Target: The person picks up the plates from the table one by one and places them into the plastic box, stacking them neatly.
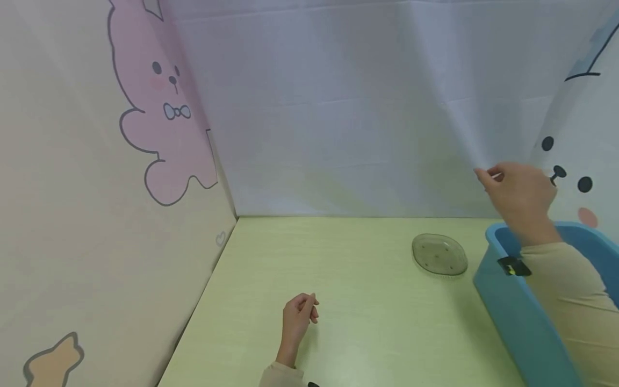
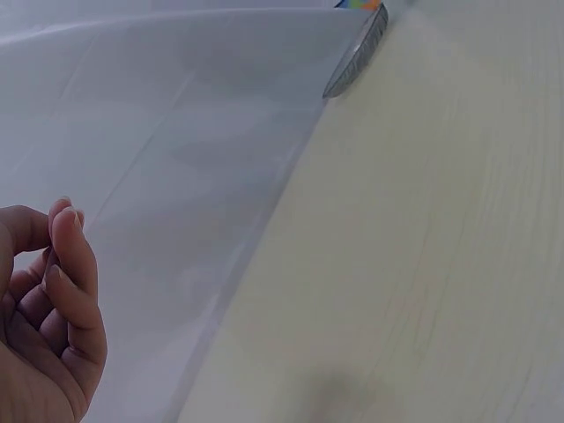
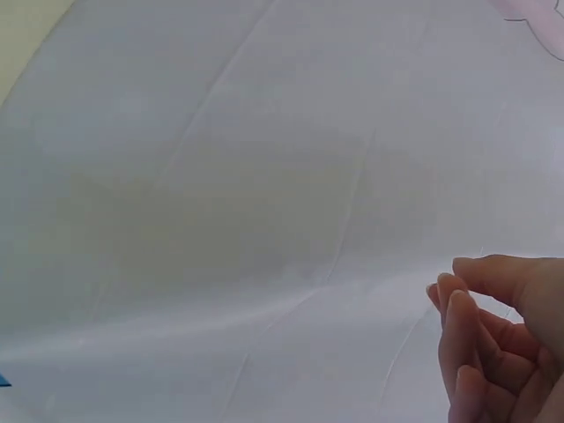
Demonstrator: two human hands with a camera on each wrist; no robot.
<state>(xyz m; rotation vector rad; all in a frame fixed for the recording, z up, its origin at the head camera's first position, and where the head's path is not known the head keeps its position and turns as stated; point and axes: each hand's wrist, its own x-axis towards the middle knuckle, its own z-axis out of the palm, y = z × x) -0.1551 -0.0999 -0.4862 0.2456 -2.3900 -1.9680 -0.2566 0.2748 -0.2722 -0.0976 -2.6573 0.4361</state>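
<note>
Right hand (image 1: pixel 519 196) up in the air above the blue bin (image 1: pixel 512 306), fingers loosely curled, thumb and fingertips close together near the white backdrop cloth (image 1: pixel 338 118). Maybe pinching something tiny or a fold of the cloth, can't tell from the wrist view either; nothing clearly in the grip. Left hand (image 1: pixel 297 317) resting on the green worktop (image 1: pixel 367 322), fingers loosely curled, holding nothing.

Clear glass plate (image 1: pixel 439 254) flat on the worktop, just left of the bin, well apart from the left hand and below the right one.

Risk-wise, probably: arm sits right over the bin's rim, so a careless drop of the sleeve could knock the bin or shove it into the plate. Plate being see-through on a pale top, easy to misjudge its edge and clip it. Cloth could also snag on fingers and get tugged.
</note>
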